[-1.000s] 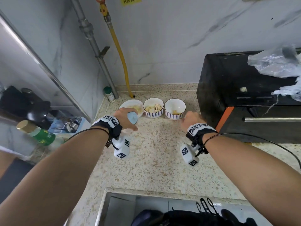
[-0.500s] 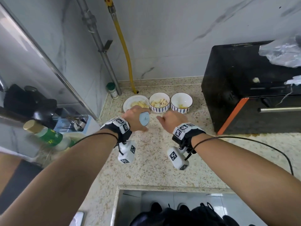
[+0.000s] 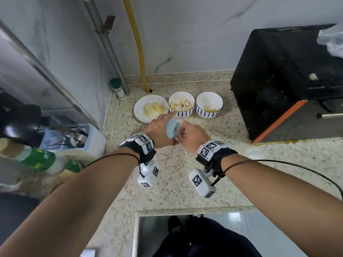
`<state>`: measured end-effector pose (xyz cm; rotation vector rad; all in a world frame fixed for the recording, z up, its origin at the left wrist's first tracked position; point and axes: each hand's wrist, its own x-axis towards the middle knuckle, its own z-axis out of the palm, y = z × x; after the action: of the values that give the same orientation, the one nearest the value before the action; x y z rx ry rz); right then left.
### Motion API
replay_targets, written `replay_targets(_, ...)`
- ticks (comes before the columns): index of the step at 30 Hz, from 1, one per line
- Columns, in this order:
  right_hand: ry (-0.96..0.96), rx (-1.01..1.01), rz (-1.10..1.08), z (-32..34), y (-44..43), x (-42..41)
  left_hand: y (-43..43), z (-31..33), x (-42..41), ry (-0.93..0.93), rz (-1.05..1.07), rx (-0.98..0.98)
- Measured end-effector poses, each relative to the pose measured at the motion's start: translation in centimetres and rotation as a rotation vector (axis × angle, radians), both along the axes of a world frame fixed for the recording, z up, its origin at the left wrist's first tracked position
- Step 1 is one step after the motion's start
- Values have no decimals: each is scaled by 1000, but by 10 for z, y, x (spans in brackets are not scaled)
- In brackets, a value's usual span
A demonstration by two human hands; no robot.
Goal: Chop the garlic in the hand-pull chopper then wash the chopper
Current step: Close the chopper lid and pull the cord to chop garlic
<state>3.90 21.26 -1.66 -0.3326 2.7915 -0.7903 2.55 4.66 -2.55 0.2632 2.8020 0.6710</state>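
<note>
**Above the speckled countertop, a chopper is held between two hands**

Above the countertop (image 3: 167,193), close to its back edge, the pale blue chopper (image 3: 172,129) is held clear of the surface and tilted on its side. It is gripped by the left hand (image 3: 157,129), whose thumb is curled under it, while the index finger (image 3: 171,115) is stretched out straight towards the bowls. The other left fingers are hidden behind the chopper. The right hand (image 3: 194,135) is set against the chopper's right side, with its fingers curled in and touching it. Which part is pinched there cannot be told.

Just behind the hands, three dishes are lined up in a row. A white plate (image 3: 138,112) with a heap of chopped garlic (image 3: 153,109) is placed on the left. A blue-patterned bowl (image 3: 185,114) in the middle is filled with garlic cloves (image 3: 181,105). A second bowl (image 3: 209,113) of the same pattern is set to the right, with a few yellow scraps seen inside.

A black oven (image 3: 274,80) with an orange trim is stood at the right end of the counter. A small green-capped bottle (image 3: 117,89) is tucked into the back left corner, beside a grey pipe (image 3: 105,43) and a yellow hose (image 3: 138,39) that are run up the wall. Each wrist is wrapped in a black band printed with square markers.
</note>
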Motion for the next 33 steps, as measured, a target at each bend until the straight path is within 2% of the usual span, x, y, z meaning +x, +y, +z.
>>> replay_targets(4, -121, -116, -45, -12, -4, -9, 0, -11, -2, -1, -37, -107)
replay_targets(8, -255, -304, -56, -20, -1, -16, -2, -25, 3, 15, -24, -68)
replay_targets(12, -370, -464, -121, -27, 1, -18, 4, -38, 3, 63, -84, -130)
replay_targets(16, -529, -647, -204, -31, 8, -15, 1, -44, 7, 68, 12, -42)
replay_targets(20, -587, -694, -218, -33, 11, -12, 0, -47, 14, 80, 40, 31)
replay_targets(23, -518, -623, -196, -34, 10, -10, -8, -48, 19, 50, 63, 109)
replay_targets(27, -287, -440, -166, -35, 9, -11, -18, -48, 27, 11, 135, 195)
replay_targets(33, -123, -294, 47, -29, 0, -3, -13, -51, 36, -12, 179, 216)
